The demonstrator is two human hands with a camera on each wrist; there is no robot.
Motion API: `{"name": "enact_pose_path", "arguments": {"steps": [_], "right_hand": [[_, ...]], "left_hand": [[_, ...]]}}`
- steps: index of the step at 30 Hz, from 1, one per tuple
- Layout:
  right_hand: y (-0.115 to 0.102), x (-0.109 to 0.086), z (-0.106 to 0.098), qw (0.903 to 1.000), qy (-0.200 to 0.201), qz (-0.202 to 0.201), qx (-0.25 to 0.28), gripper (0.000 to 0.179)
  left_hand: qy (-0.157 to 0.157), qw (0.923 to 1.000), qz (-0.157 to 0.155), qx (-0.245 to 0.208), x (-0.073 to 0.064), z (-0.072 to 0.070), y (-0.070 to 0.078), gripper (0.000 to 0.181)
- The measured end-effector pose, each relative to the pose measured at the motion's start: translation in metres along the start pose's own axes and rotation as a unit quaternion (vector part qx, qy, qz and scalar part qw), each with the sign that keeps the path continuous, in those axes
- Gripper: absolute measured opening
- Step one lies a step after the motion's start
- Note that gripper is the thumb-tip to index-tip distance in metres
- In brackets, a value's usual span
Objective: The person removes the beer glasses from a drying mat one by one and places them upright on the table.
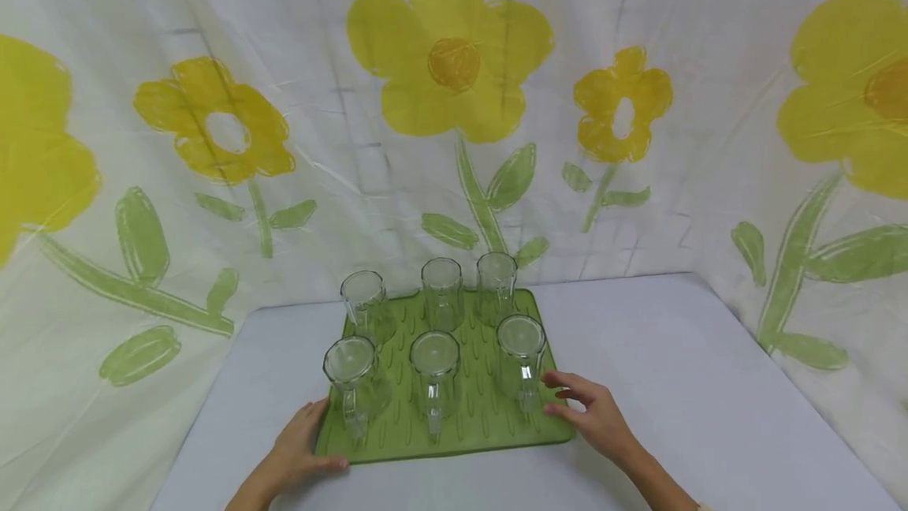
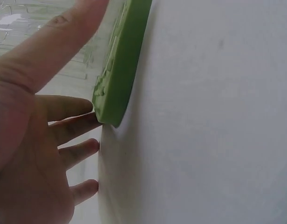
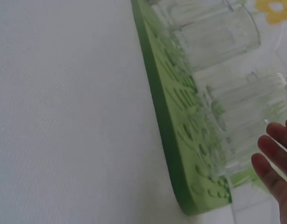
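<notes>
Green mat being positioned, I judge: left hand spread at its edge; right hand, fingers parted, needs contact.

Head: I look down and forward from above the mat's front side, far enough off to frame all of it.
Left wrist: sideways picture, close on the mat's front left corner.
Right wrist: also sideways, close along the mat's front edge to its right corner.
Mat corners: my head view shares left with left wrist, right with right wrist.
</notes>
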State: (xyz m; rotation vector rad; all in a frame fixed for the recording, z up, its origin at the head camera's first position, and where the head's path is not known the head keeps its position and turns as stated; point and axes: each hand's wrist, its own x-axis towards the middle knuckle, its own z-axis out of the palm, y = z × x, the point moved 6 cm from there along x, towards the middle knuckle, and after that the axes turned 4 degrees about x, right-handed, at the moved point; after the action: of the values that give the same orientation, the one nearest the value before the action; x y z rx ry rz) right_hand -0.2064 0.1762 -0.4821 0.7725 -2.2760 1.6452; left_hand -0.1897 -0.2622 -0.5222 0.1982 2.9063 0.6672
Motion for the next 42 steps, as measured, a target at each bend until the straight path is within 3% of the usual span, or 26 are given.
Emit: {"name": "enact_pose_path", "arguments": {"steps": [8, 21, 26, 32, 38, 42], "right_hand": [[-0.002, 0.003, 0.018, 0.9999, -0.003, -0.006, 0.01, 0.036], [-0.008, 0.003, 0.032, 0.9994, 0.024, -0.001, 0.024, 0.023], [-0.005, 0.004, 0.03, 0.9971, 0.069, 0.021, -0.024, 0.017], [-0.01, 0.003, 0.027, 0.9851, 0.154, 0.05, -0.057, 0.009], [-0.022, 0.002, 0.028, 0.9771, 0.174, 0.013, -0.121, 0.01], [-0.027, 0.002, 0.027, 0.9662, 0.185, -0.015, -0.179, 0.012]], "left_hand": [[-0.001, 0.9999, 0.001, 0.013, 0.0, -0.001, 0.0, 0.109], [-0.013, 0.9996, -0.02, -0.018, 0.001, -0.001, 0.0, 0.113], [-0.014, 0.9995, -0.022, -0.021, 0.002, -0.001, 0.0, 0.112], [-0.017, 0.9993, -0.028, -0.018, 0.004, -0.001, -0.001, 0.112], [-0.017, 0.9992, -0.03, -0.022, 0.002, -0.001, 0.0, 0.112], [-0.013, 0.9992, -0.031, -0.023, 0.0, 0.0, 0.0, 0.112]]}}
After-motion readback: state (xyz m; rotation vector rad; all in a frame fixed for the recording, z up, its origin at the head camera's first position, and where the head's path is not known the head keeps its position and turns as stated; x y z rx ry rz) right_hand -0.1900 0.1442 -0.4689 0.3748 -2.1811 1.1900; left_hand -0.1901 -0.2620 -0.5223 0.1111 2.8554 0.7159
